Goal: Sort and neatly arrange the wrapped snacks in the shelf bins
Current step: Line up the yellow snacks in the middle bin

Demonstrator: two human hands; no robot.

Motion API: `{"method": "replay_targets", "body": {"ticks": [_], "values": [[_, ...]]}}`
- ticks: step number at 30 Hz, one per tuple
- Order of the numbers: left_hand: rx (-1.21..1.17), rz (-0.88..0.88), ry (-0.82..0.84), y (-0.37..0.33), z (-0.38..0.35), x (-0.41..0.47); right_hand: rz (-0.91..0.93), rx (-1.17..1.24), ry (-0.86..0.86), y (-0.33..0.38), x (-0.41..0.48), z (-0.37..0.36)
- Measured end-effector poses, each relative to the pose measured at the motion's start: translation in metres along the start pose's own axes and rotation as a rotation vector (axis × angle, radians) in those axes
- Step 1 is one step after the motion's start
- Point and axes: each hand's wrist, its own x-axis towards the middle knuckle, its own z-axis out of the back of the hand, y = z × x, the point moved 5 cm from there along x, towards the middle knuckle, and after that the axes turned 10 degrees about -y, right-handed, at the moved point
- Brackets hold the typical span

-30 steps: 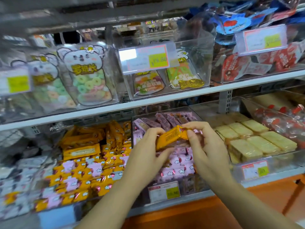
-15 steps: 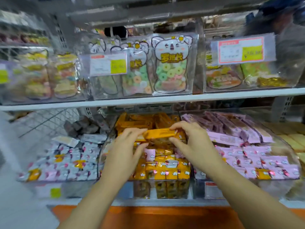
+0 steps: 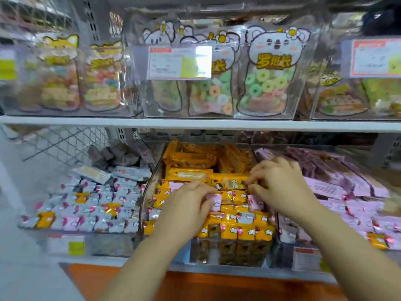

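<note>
Plainly partway: pinching an orange bar [image 3: 230, 183] by its ends in left hand [image 3: 186, 205] and right hand [image 3: 280, 187], low over the orange bin [image 3: 142, 203], with pink packets [image 3: 214, 202] under the left hand and orange strays [image 3: 45, 219] beyond either hand not yet sorted.

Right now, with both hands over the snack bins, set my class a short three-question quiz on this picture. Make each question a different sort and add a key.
1. True or false: the orange bar at the fingertips lies in the middle bin.
2. Which wrapper colour dominates the right-hand bin? A pink; B green; C blue.
3. Fill the gap: the right hand pinches the bar at its ___ end.

Key: 1 true; 2 A; 3 right.
</note>
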Motion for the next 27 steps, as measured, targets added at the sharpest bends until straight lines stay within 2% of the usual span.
{"method": "replay_targets", "body": {"ticks": [5, 9, 11, 16, 22, 24, 27], "values": [[0.089, -0.026, 0.065, -0.016, -0.016, 0.004, 0.05, -0.163, 0.137, 0.005, -0.014, -0.006], [0.124, -0.041, 0.175, -0.021, -0.027, 0.001, 0.073, -0.135, 0.074, 0.006, -0.014, -0.007], [0.145, -0.052, 0.193, -0.022, -0.029, 0.001, 0.064, -0.074, -0.012, 0.003, -0.015, -0.003], [0.127, -0.02, 0.166, -0.024, -0.029, 0.002, -0.031, 0.207, -0.372, -0.002, -0.018, 0.02], [0.135, -0.023, 0.092, -0.033, -0.03, 0.003, -0.297, 0.799, -0.642, -0.025, -0.037, 0.049], [0.098, -0.027, 0.065, -0.039, -0.032, 0.003, -0.381, 0.827, -0.706, -0.039, -0.043, 0.052], [0.043, -0.056, 0.036, -0.05, -0.035, 0.003, -0.447, 0.735, -0.769, -0.066, -0.05, 0.049]]}}
